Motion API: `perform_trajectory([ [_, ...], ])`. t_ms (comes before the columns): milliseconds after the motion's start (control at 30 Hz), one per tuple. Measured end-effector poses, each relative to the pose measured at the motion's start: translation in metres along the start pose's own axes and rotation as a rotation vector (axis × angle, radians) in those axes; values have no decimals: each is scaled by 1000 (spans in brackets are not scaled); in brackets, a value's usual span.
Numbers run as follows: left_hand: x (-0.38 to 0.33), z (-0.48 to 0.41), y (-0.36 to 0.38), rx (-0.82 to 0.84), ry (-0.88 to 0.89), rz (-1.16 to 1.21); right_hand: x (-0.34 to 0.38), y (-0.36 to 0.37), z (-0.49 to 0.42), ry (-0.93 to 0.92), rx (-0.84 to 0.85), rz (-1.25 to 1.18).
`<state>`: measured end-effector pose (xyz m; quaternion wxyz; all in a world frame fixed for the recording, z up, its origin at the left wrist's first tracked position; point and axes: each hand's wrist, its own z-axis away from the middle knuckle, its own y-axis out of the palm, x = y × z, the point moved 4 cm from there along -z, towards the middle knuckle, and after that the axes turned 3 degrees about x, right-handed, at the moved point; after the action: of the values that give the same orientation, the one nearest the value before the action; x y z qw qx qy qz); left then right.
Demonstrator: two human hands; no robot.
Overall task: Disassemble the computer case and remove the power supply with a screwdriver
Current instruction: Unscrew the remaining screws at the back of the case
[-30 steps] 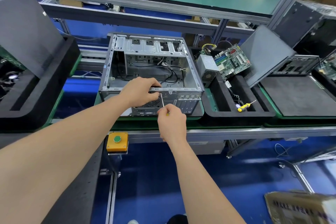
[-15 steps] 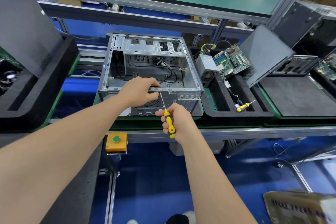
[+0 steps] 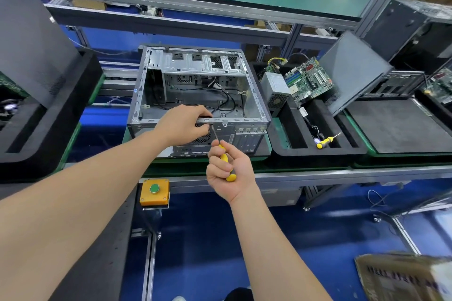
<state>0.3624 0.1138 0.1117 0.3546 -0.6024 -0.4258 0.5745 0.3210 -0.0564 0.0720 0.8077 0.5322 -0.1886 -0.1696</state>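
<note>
Screwdriver [image 3: 223,154] tip hidden behind left hand [image 3: 183,124].

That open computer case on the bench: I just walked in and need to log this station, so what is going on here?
A person is working on the open computer case, which lies side-up on the green bench. The left hand grips the case's near top rail. The right hand holds a yellow-handled screwdriver, its shaft angled up toward the rear panel beside the left hand. A removed power supply and a motherboard sit in the black foam tray to the right, along with a second yellow screwdriver.
</note>
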Motion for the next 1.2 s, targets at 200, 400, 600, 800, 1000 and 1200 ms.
perform_trajectory([
  [200,-1,-1,1,27,-13,-3,21,7,10,-383,-515,1174],
  [400,0,-1,1,23,-11,1,12,28,15,-765,-961,2223],
  [600,0,-2,1,5,-12,9,26,12,10,-522,-796,1721],
  [800,0,-2,1,-7,-15,25,30,-2,3,-164,-420,972],
  [1000,1,-2,1,-22,1,12,9,-5,5,40,-71,254],
  [1200,3,-3,2,-28,58,-14,5,-3,-1,-33,-113,242],
])
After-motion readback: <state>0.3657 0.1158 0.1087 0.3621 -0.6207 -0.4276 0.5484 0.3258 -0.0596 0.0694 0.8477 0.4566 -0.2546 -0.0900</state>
